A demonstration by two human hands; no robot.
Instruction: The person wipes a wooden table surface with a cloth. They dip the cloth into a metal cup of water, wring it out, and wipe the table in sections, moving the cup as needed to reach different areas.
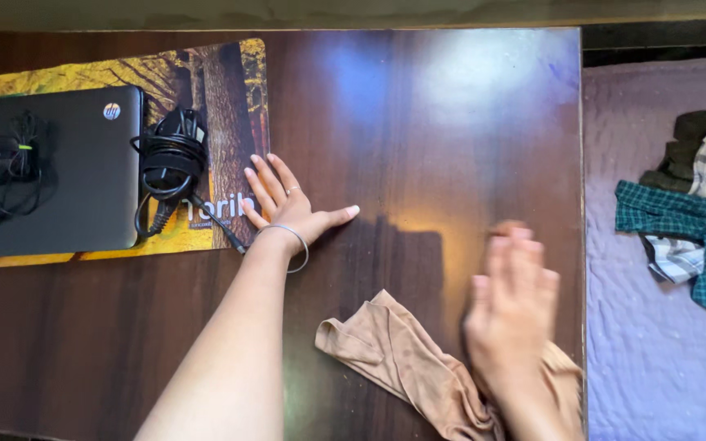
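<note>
- Nearest, a tan cloth lay crumpled at the front edge of the dark wooden table.
- The right hand, blurred, hovered flat and open over that cloth's right end; whether it touched the fabric I could not tell.
- Farther in, the left hand rested palm down, fingers spread, gripping nothing, its fingertips on a forest-print mat.
- Just beside it sat a coiled black charger, then a closed laptop.
- Well apart on the right, checked clothes lay on a purple bedspread.
</note>
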